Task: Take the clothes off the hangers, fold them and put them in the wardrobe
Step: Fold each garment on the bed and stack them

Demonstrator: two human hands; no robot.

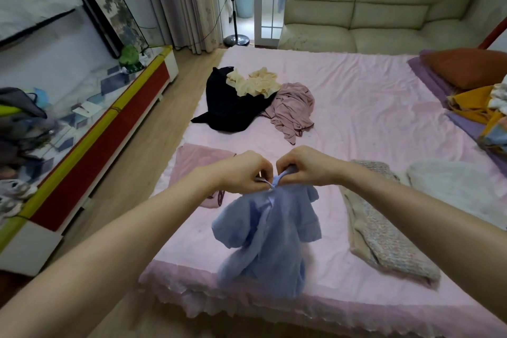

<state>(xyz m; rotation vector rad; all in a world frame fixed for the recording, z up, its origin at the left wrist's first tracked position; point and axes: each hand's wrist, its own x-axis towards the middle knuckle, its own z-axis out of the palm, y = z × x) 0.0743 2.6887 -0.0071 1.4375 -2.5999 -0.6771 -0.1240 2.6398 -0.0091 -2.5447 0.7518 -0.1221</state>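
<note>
arms — bare to frame edge | sleeves — none seen | hands (244, 171) — seemingly no rings

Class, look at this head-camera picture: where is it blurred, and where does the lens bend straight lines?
Head view: the hanging blue garment is softly motion-blurred at its lower half; the cabinet edge and bed edges bow from wide-angle distortion; lighting is even, without hard shadows.

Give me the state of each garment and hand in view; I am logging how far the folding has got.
Blue top: held up by its collar, hanging over the bed, unfolded.
Left hand: fingers pinching the collar.
Right hand: fingers pinching the collar.
Black garment: crumpled on the bed.
Cream garment: crumpled on the black one.
Mauve garment: crumpled beside them.
Tweed garment: folded, lying flat.
</note>
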